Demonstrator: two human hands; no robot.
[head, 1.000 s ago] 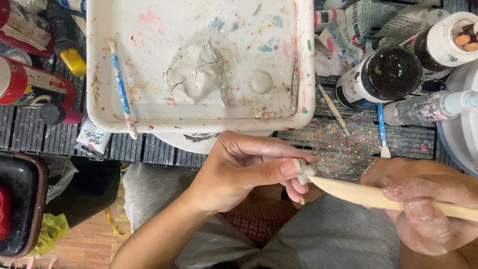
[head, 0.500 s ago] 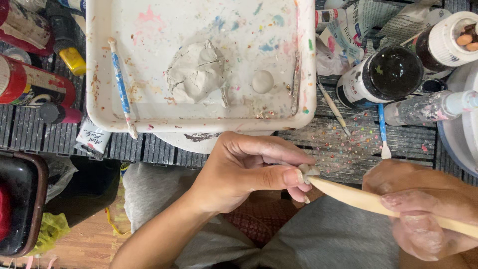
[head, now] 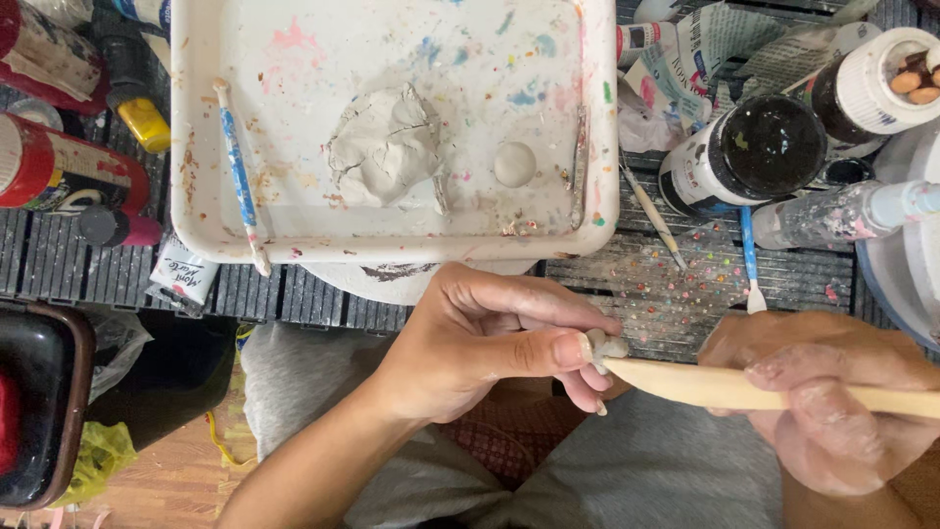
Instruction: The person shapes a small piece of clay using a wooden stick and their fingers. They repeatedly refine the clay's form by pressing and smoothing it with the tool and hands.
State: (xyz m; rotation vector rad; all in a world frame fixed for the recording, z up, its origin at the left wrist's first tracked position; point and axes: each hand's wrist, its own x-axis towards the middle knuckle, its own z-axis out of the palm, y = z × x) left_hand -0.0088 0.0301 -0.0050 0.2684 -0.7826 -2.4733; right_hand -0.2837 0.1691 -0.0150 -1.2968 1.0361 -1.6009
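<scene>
My left hand [head: 480, 343] pinches a small grey clay piece [head: 605, 346] between thumb and fingertips, just below the tray's front edge. My right hand [head: 827, 397] grips a long wooden modelling tool [head: 725, 385] whose pointed tip touches the clay piece. Above them a white paint-spattered tray [head: 196, 147] holds a lump of grey clay [head: 384, 145], a small clay ball [head: 514, 163] and a blue-handled tool [head: 238, 176] leaning on its left side.
Red cans [head: 59, 171] and a yellow-capped tube [head: 142, 118] stand left of the tray. At right are a black-filled jar [head: 754, 152], a white-lidded jar [head: 876, 83], brushes [head: 749, 260] and a plastic bottle [head: 842, 216]. A black container [head: 34, 411] sits lower left.
My left hand and the clay piece stay almost still. The wooden tool's tip has shifted slightly against the clay, and my right hand has edged a little along it.
</scene>
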